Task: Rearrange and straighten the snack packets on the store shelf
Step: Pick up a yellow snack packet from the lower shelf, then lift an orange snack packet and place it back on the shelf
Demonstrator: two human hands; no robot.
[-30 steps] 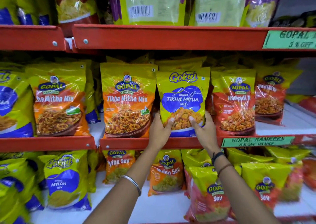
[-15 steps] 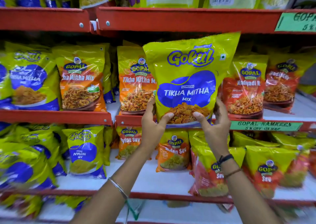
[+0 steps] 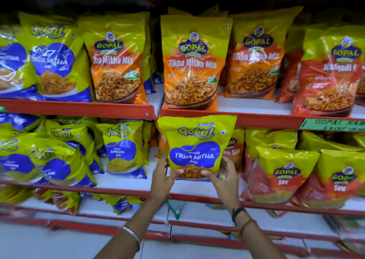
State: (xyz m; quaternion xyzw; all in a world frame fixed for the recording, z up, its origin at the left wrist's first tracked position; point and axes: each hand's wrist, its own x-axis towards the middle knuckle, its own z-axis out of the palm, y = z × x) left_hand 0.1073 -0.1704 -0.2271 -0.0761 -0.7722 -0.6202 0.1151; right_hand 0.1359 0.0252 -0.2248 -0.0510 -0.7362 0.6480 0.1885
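- Red shelves [image 3: 79,108], crowded with packets.
- Gokul mix packet [image 3: 195,148] held upright before the lower shelf, centre, off any row.
- Left hand [image 3: 161,177] and right hand [image 3: 225,177] pinch its bottom corners.
- Mid-move; next, probably left to the matching blue packets [image 3: 53,61].

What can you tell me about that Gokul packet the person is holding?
The Gokul packet is a glossy yellow-green plastic pouch with a blue patch reading "Tikha Mitha Mix" and a picture of the snack below. It is full, upright, and held off the shelves in front of the red shelf edge. The left hand and right hand grip its bottom corners.
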